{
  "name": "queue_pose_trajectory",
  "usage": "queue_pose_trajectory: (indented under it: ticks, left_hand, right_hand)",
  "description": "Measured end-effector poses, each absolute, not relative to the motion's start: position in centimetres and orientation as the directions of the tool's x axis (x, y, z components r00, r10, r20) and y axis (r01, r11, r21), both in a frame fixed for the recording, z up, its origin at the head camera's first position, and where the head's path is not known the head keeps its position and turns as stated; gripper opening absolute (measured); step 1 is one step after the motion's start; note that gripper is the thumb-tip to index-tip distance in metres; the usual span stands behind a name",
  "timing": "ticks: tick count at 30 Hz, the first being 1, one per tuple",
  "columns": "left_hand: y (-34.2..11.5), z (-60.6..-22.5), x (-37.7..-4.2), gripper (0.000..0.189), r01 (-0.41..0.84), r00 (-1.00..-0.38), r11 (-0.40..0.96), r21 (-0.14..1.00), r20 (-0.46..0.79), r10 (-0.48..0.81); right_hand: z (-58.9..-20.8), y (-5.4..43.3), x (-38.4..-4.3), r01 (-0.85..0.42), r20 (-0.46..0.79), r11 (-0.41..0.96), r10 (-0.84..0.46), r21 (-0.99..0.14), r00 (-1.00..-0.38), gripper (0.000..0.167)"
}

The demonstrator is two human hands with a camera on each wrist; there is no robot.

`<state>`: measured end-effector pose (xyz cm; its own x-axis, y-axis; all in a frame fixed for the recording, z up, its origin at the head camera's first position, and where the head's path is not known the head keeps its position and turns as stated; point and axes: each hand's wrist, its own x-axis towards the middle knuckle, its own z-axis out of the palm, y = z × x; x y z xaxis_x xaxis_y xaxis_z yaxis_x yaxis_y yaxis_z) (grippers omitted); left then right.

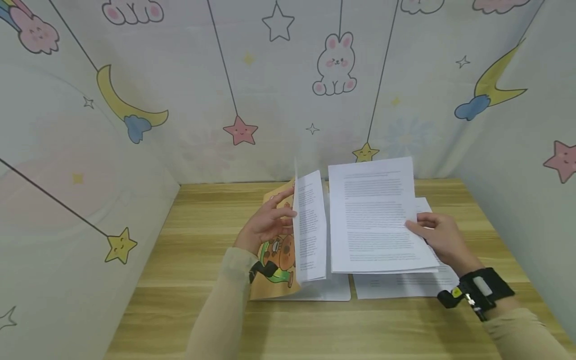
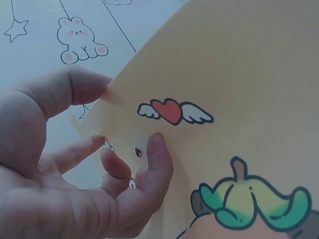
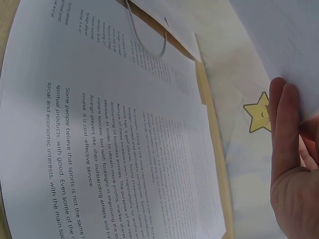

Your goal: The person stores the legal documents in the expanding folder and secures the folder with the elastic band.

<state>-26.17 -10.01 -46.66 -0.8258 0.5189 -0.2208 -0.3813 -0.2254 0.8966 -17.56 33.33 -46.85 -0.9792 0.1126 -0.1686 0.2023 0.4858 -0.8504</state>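
An orange folder with cartoon animals on its cover stands part open on the table. My left hand holds its raised cover from the left, fingers bent against it. In the left wrist view the thumb of the left hand is at the edge of the cover, near a winged heart. Printed pages show inside the folder. My right hand pinches several printed sheets by their right edge, tilted up above the table. In the right wrist view the right hand partly leaves the frame.
More printed paper lies on the wooden table beneath the lifted sheets. A thin wire loop shows beyond the page in the right wrist view. Cloth walls with moons, stars and rabbits enclose the table at the back and sides.
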Motion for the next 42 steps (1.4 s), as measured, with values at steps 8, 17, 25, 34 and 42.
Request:
queue_pose_trajectory:
  ticks: [8,17,25,34,42]
  left_hand:
    - [-10.0,-46.7,-26.1,0.078,-0.378,-0.827,-0.218,0.900,-0.223,0.516]
    - [-10.1,-46.6,-26.1,0.079,-0.380,-0.826,-0.216,0.899,-0.225,0.517]
    - [-10.0,-46.6,-26.2,0.079,-0.379,-0.823,-0.217,0.900,-0.221,0.523]
    - [-10.0,-46.8,-26.2,0.079,-0.383,-0.822,-0.223,0.897,-0.221,0.525]
    - [-10.0,-46.7,-26.2,0.078,-0.377,-0.823,-0.220,0.900,-0.217,0.525]
  right_hand:
    - [-46.8,33.0,-17.4,0.220,-0.193,0.505,0.106,-0.834,-0.975,0.067]
    - [-46.9,32.5,-17.5,0.204,-0.181,0.565,0.098,-0.799,-0.979,0.070]
    - [-46.9,32.1,-17.9,0.183,-0.167,0.586,0.082,-0.790,-0.982,0.071]
    - [-46.7,31.6,-17.9,0.189,-0.178,0.566,0.075,-0.802,-0.981,0.067]
    - [-46.5,31.2,-18.0,0.189,-0.177,0.562,0.076,-0.805,-0.981,0.064]
